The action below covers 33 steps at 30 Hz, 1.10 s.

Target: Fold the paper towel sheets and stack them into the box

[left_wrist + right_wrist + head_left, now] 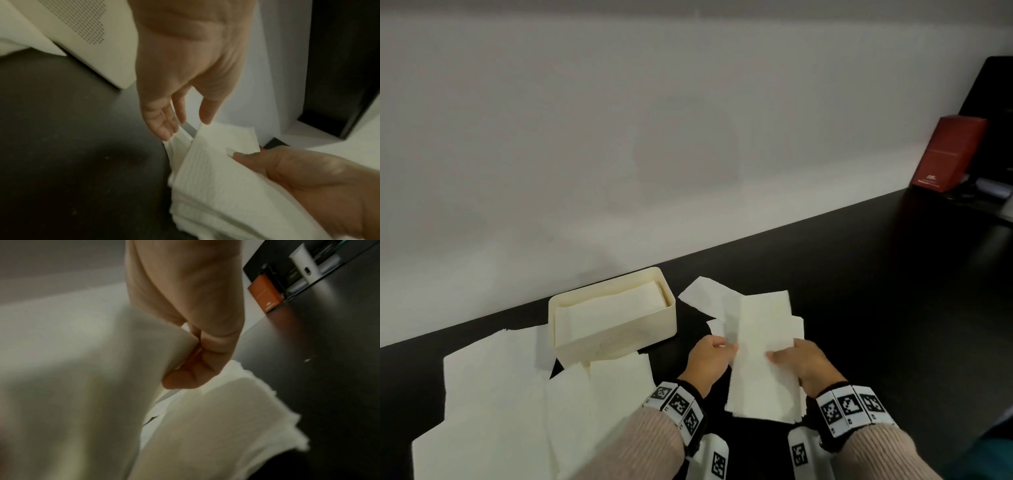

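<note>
A cream box stands against the wall, with folded paper towels stacked inside it; its perforated side shows in the left wrist view. Right of it I hold a folded paper towel sheet above the black counter. My right hand pinches its right edge, thumb on top, fingers curled beneath. My left hand has straight fingers that touch the sheet's left edge, with the thumb held apart.
Several loose unfolded sheets lie on the counter in front of and left of the box. More sheets lie under the held one. A red carton and a dark screen stand at the far right. The white wall runs behind.
</note>
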Motion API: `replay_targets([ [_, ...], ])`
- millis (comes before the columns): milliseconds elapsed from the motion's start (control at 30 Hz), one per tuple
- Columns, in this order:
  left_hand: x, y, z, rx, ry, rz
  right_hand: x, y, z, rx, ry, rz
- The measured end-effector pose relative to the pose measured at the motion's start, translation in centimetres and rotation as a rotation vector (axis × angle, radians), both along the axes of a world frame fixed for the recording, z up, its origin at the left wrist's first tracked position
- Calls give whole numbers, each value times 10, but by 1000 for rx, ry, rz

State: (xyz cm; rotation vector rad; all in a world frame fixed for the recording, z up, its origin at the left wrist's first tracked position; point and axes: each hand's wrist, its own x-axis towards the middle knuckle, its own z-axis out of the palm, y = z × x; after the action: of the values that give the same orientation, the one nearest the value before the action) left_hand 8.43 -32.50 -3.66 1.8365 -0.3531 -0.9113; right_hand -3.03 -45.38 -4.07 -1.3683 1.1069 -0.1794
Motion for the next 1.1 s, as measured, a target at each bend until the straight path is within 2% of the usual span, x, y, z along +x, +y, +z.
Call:
replay_targets([
  [67,-3,-3,-4,108,-114,-84,-5,-16,-12,-6,39,-119],
  [167,-9,-13,-11,199,-243,-195,-11,-29,-21,-79,205,-216],
  [300,-12,-27,-15,268,-299,-247,-9,-30,-19,-158,309,-219],
  [600,-11,-42,-25,339,-391,-260,7,-32,-31,-66,284,-148],
  [833,-20,-49,-33,346,-358,-254,9,-28,-24,-25,241,-62],
  [900,-23,-49,-31,280,-319,-219,6,-28,-20,-9,207,-34],
  [1033,-34,-47,-17,-8,32,-210,-13,-34,-3,57,-5,-56],
  [1100,-36,-45,-11,-100,124,-245,-24,-37,8,114,-150,12],
])
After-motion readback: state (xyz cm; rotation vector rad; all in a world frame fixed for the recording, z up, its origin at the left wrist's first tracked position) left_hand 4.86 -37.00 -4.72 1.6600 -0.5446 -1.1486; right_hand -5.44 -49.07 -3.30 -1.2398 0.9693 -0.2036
